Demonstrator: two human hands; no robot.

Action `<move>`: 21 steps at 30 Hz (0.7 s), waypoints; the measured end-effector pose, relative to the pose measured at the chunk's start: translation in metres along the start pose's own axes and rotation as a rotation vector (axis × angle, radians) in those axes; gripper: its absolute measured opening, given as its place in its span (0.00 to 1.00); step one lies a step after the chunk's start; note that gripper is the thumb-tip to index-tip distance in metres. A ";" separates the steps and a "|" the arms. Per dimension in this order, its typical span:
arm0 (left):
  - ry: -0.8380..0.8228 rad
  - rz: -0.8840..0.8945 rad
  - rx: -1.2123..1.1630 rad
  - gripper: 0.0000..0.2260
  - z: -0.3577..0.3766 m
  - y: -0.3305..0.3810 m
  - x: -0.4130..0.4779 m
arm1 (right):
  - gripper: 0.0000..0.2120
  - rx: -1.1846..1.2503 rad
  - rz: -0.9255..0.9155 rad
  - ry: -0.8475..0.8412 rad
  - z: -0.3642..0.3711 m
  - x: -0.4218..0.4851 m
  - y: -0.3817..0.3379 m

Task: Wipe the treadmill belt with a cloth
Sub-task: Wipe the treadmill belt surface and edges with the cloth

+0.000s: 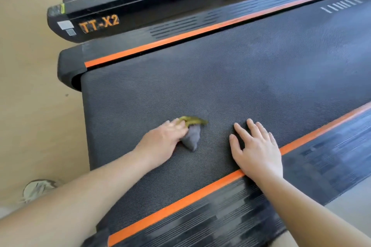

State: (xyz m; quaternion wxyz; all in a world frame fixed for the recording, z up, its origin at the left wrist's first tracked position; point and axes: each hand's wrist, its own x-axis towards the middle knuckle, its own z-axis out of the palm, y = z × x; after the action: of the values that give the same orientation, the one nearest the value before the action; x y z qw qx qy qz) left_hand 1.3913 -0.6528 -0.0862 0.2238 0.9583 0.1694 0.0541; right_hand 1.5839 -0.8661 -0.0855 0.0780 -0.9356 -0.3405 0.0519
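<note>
The dark textured treadmill belt point(220, 78) runs diagonally through the head view, with an orange stripe along each side. My left hand point(162, 142) lies on the belt near its rear end and holds a bunched cloth point(192, 136), grey with a yellow-green edge, pressed against the belt. The cloth sticks out past my fingers to the right. My right hand point(257, 148) rests flat on the belt with straight, spread fingers, its heel over the near orange stripe point(180, 202).
A ribbed black side rail point(321, 166) borders the belt on the near side. A second treadmill marked TT-X2 point(98, 24) stands parallel behind. Beige floor point(34, 106) lies to the left, with a light shoe point(38, 188) on it.
</note>
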 end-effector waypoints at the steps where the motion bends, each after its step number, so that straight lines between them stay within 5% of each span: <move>1: 0.013 -0.096 -0.068 0.20 0.000 0.008 0.002 | 0.26 0.004 0.001 -0.005 -0.001 0.001 0.000; 5: 0.002 -0.191 -0.214 0.24 0.013 0.029 -0.006 | 0.26 -0.005 -0.002 -0.020 -0.001 0.000 -0.001; 12: 0.026 -0.073 0.062 0.24 0.012 0.016 0.009 | 0.26 0.002 -0.004 -0.010 -0.003 -0.001 -0.002; 16: 0.071 -0.258 -0.020 0.21 0.006 0.007 0.032 | 0.26 0.004 0.004 -0.011 -0.001 0.000 -0.001; 21: -0.042 -0.006 -0.112 0.17 0.018 0.026 0.005 | 0.26 0.001 0.005 -0.024 -0.003 0.001 -0.002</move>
State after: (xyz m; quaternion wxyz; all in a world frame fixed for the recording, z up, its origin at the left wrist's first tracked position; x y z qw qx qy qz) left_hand 1.4069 -0.6807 -0.0908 0.2809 0.9446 0.1643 0.0425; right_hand 1.5838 -0.8649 -0.0827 0.0743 -0.9357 -0.3391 0.0633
